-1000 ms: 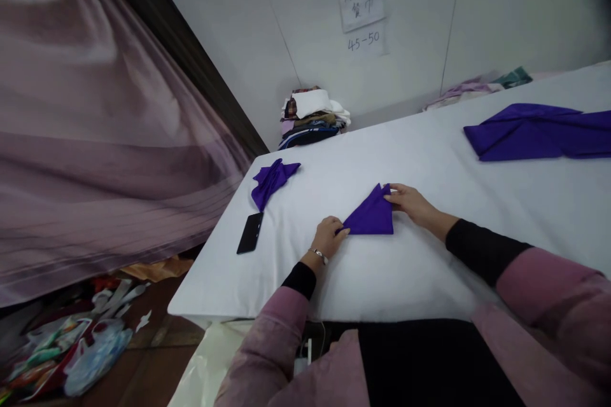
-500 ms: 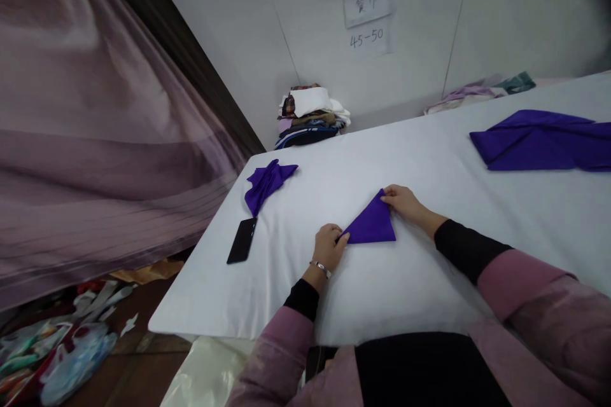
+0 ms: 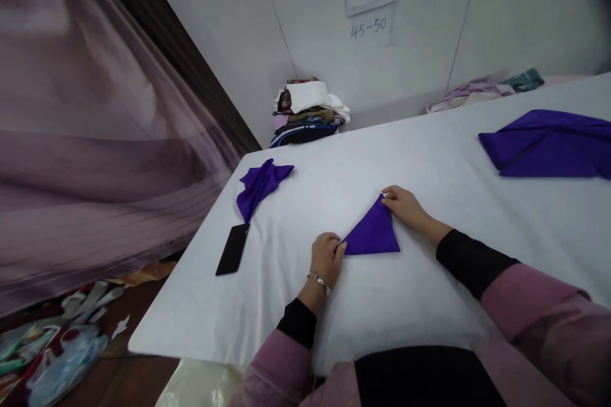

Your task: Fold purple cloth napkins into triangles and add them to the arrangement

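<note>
A purple cloth napkin [image 3: 375, 230], folded into a triangle, lies on the white-covered table [image 3: 286, 305] in front of me. Its left corner is pinched between the thumb and fingers of my left hand [image 3: 328, 257], which has a bracelet at the wrist. At the top corner, my right hand [image 3: 401, 205] grips the napkin between thumb and fingertips. The lower right corner rests free on the tablecloth. Farther left lies another purple napkin [image 3: 261, 187], pleated and bunched into a shape with pointed ends.
A black phone [image 3: 232, 249] lies below the pleated napkin. More purple cloth [image 3: 554, 146] is spread at the right. Folded clothes [image 3: 308, 114] are stacked by the wall behind the table. A curtain [image 3: 105, 140] hangs at the left, with plastic bags [image 3: 69, 362] on the floor below.
The view has shifted slightly, so the table items appear a little lower or farther out. Both hands keep their hold on the triangular napkin, which looks nearly unchanged.
</note>
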A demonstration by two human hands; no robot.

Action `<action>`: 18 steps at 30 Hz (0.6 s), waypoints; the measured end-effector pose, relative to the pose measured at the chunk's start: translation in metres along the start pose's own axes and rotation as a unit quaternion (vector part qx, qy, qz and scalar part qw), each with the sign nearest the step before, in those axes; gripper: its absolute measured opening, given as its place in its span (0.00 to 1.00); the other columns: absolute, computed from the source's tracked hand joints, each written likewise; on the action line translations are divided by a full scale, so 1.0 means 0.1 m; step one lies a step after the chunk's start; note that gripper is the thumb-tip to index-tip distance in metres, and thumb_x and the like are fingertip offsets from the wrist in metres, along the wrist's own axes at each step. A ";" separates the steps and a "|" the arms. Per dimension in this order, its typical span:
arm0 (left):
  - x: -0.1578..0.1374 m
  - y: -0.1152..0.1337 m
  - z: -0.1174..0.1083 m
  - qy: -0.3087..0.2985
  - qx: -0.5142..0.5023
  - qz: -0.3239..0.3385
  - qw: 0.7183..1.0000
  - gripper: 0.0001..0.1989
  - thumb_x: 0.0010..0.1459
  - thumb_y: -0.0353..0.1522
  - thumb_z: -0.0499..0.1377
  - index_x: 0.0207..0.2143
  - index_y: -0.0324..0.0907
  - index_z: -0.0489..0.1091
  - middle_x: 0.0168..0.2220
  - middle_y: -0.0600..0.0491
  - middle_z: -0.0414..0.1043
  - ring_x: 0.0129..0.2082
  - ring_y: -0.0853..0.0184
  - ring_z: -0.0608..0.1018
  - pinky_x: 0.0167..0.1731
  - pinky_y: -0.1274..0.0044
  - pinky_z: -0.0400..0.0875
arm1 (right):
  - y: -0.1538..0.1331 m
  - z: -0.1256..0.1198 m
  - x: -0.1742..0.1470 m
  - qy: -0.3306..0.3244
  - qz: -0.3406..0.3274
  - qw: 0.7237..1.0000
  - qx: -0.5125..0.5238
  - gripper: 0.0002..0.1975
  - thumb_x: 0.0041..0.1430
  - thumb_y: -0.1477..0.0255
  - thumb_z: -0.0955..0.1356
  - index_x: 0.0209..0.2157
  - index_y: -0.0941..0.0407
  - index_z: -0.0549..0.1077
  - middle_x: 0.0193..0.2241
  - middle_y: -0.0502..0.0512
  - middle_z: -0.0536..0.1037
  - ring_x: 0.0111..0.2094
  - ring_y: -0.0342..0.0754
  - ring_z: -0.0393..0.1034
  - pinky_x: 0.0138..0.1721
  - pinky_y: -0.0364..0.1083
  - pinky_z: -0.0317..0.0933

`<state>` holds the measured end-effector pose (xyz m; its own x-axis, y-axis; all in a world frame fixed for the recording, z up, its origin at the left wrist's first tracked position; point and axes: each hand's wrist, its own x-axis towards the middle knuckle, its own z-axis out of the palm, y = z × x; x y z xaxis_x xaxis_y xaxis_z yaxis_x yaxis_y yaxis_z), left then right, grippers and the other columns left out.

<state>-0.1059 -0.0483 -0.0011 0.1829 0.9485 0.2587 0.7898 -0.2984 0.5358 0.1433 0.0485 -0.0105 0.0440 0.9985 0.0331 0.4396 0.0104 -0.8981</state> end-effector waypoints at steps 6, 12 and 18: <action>-0.01 0.00 -0.01 0.020 -0.022 -0.003 1.000 0.14 0.58 0.32 0.54 0.19 0.42 0.68 0.34 0.52 0.71 0.37 0.66 0.72 0.40 0.70 0.66 | 0.02 0.00 -0.03 0.018 -0.037 0.996 -0.076 0.13 0.51 0.73 0.65 0.40 0.54 0.70 0.31 0.50 0.76 0.32 0.46 0.70 0.34 0.46 0.60; -0.03 -0.02 0.00 0.035 -0.027 -0.014 0.999 0.13 0.57 0.33 0.55 0.20 0.42 0.68 0.35 0.52 0.71 0.39 0.65 0.72 0.41 0.68 0.66 | 0.04 -0.02 0.00 0.015 -0.043 0.996 -0.079 0.13 0.51 0.72 0.65 0.41 0.53 0.70 0.30 0.49 0.75 0.30 0.45 0.69 0.33 0.45 0.60; -0.05 -0.03 0.00 0.045 -0.032 -0.028 0.998 0.13 0.57 0.33 0.55 0.20 0.42 0.67 0.35 0.51 0.70 0.39 0.64 0.72 0.41 0.68 0.67 | 0.03 -0.02 0.02 0.005 -0.037 0.995 -0.096 0.14 0.52 0.71 0.64 0.42 0.53 0.70 0.30 0.49 0.75 0.29 0.45 0.68 0.33 0.45 0.59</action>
<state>-0.1086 -0.0521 -0.0039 0.0839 0.9516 0.2955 0.7585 -0.2533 0.6004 0.1467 0.0502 -0.0123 0.0136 0.9947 0.1019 0.6044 0.0730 -0.7933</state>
